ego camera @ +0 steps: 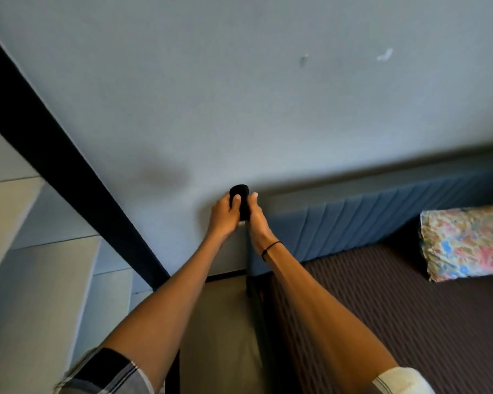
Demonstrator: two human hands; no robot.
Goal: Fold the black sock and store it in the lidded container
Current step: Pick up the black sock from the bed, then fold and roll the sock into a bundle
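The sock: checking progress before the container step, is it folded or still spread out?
Folded: the sock is a compact black bundle gripped between both hands.

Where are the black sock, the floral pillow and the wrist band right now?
black sock [239, 192]: head view, on its rolled top above the fingers.
floral pillow [464, 240]: head view, middle of its patterned face.
wrist band [274, 245]: head view, on the black cord across the right wrist.

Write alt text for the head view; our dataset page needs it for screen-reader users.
Both hands, left hand and right hand, hold a rolled black sock at arm's length before a pale wall. At right, a bed with a blue headboard and floral pillow.
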